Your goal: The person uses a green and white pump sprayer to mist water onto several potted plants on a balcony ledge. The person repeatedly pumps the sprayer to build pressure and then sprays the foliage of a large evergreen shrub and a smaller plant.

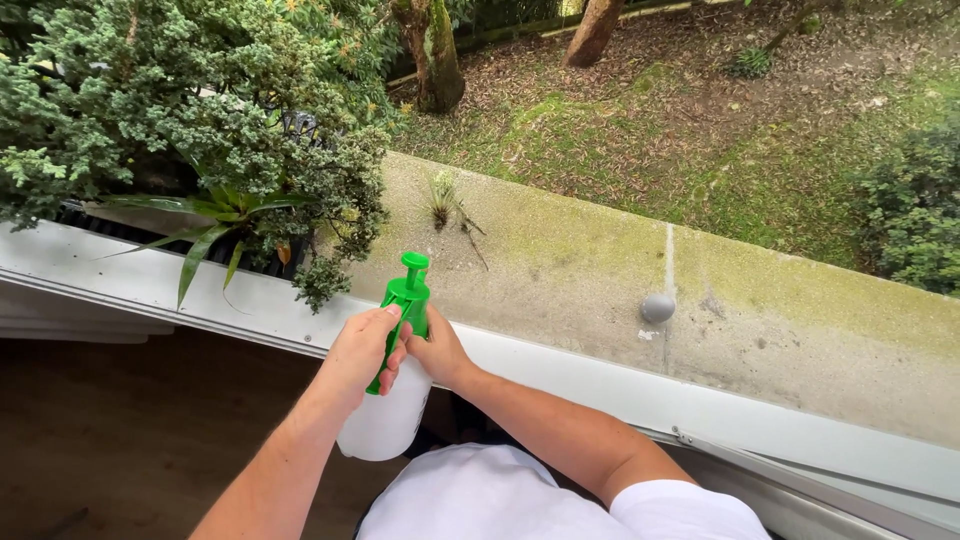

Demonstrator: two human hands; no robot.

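Spray bottle held at lower centre, beside the concrete ledge.
Left hand and right hand both wrap their fingers around its green pump top; loosening either grip could let it drop.

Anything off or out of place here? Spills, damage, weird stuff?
No spill or damage shows. Both hands, left hand and right hand, hold the spray bottle by its green pump top. Oddities: a small weed sprouting from the mossy concrete ledge, and a grey round lump sitting on it.
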